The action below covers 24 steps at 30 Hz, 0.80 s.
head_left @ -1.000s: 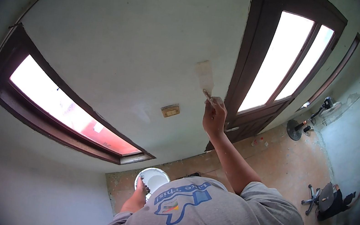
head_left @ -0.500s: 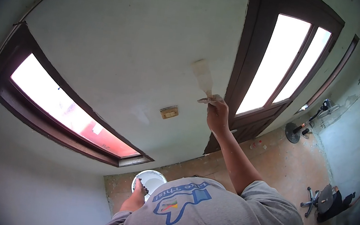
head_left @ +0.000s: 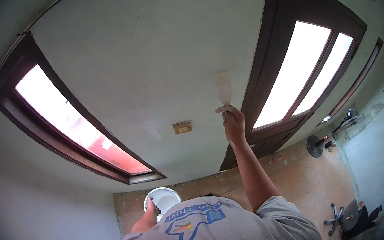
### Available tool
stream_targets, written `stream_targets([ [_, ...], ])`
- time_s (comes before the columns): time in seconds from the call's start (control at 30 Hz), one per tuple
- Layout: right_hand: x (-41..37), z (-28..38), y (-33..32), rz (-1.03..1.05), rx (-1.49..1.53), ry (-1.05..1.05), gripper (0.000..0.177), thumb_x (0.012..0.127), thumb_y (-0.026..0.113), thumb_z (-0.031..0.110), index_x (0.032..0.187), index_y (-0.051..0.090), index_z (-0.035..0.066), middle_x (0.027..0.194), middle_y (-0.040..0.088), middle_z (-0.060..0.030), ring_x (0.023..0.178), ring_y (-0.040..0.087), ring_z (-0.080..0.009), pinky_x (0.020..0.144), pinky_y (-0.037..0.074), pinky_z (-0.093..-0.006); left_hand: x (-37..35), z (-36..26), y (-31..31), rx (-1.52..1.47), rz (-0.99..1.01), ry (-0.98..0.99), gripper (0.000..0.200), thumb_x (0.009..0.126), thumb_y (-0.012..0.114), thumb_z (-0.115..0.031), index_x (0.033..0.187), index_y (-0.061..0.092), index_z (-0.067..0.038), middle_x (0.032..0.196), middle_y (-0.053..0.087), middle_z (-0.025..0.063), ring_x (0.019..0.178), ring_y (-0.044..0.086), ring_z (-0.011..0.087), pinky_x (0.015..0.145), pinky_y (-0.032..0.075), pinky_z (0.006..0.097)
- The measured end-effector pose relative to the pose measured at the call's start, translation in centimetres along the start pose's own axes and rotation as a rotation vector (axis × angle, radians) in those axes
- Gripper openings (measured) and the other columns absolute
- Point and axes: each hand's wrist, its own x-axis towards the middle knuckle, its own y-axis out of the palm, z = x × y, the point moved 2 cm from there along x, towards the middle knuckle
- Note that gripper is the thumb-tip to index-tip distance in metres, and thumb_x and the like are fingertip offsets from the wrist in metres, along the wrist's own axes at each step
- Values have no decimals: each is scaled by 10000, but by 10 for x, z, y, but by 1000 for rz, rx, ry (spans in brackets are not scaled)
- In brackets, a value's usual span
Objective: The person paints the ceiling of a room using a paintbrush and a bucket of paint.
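The pale wall (head_left: 152,55) fills most of what I see, between the long window (head_left: 69,122) and the dark door (head_left: 264,56). The person stands facing it, left grip (head_left: 150,216) low at the chest, closed on the rim of the white bucket (head_left: 166,197), with something dark by the fingers that I can't make out. The right grip (head_left: 234,125) is raised and clamped on the knife (head_left: 223,87), whose broad blade lies flat on the wall just beside the door frame, above and right of the brass plate (head_left: 182,127). Over the last second the blade has crept slightly up and toward the frame and stands more upright. I'd judge a short stroke of filler is mid-pass, that patch unfinished.
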Motion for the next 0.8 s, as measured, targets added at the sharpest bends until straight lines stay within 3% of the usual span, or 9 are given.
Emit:
stream_targets([
  [0.17, -22, -8, -24, 43, 9, 207, 276, 918, 416, 69, 833, 672, 5, 655, 433, 55, 534, 313, -18, 452, 210, -208, -8, 2, 2, -9, -13, 15, 795, 889, 298, -726, 1329, 532, -106, 1254, 624, 116, 1161, 573, 295, 995, 462, 441],
  [0.23, -28, 2, -35, 34, 150, 341, 275, 861, 422, 96, 824, 680, 8, 635, 400, 56, 560, 309, -39, 511, 248, -237, -20, 4, -9, -5, -14, 26, 787, 891, 300, -720, 1324, 536, -107, 1251, 626, 116, 1156, 576, 297, 990, 465, 442],
  [0.3, -17, 19, -38, 43, 46, 260, 294, 869, 416, 117, 824, 681, -1, 626, 416, 41, 543, 344, -58, 510, 281, -253, -16, 6, -3, -2, -17, 28, 779, 893, 302, -715, 1320, 539, -109, 1248, 627, 116, 1151, 580, 298, 986, 468, 443],
  [0.37, -2, 30, -37, 4, -199, -19, 324, 922, 442, 185, 845, 682, -19, 611, 452, 12, 536, 403, -88, 522, 323, -277, -20, 7, -9, -1, -28, 16, 770, 895, 304, -709, 1316, 543, -110, 1244, 629, 116, 1145, 583, 300, 981, 471, 444],
  [0.5, 7, 28, -37, -46, -284, 33, 369, 989, 477, 246, 811, 684, -1, 628, 412, 51, 558, 336, -44, 529, 283, -246, -17, 11, -14, 1, -51, -9, 754, 898, 308, -698, 1308, 550, -113, 1237, 633, 115, 1135, 589, 304, 971, 477, 447],
  [0.57, -2, 31, -45, -20, -470, 151, 440, 990, 504, 326, 815, 693, -31, 589, 498, -24, 581, 456, -110, 551, 364, -322, -17, 10, -10, -6, -57, -6, 746, 900, 310, -692, 1304, 554, -114, 1234, 635, 115, 1129, 592, 306, 966, 480, 448],
  [0.67, -10, 38, -57, -54, -385, 252, 447, 999, 494, 312, 792, 696, -29, 581, 489, -25, 589, 457, -113, 552, 366, -328, -10, 11, -8, -29, -61, 6, 733, 903, 313, -683, 1297, 560, -117, 1229, 637, 115, 1121, 597, 309, 959, 485, 449],
  [0.77, 5, 48, -59, -50, -356, 91, 439, 1010, 484, 306, 814, 693, -26, 580, 473, -19, 586, 451, -111, 548, 356, -319, -15, 12, -14, -41, -75, -4, 721, 906, 316, -675, 1291, 565, -119, 1224, 640, 115, 1113, 602, 312, 952, 489, 451],
  [0.8, 11, 46, -59, -43, -307, 169, 424, 1014, 478, 294, 829, 686, -25, 593, 471, -22, 589, 447, -115, 561, 358, -316, -13, 6, -15, -42, -81, -12, 717, 906, 317, -672, 1289, 567, -119, 1222, 641, 115, 1110, 604, 313, 950, 491, 452],
])
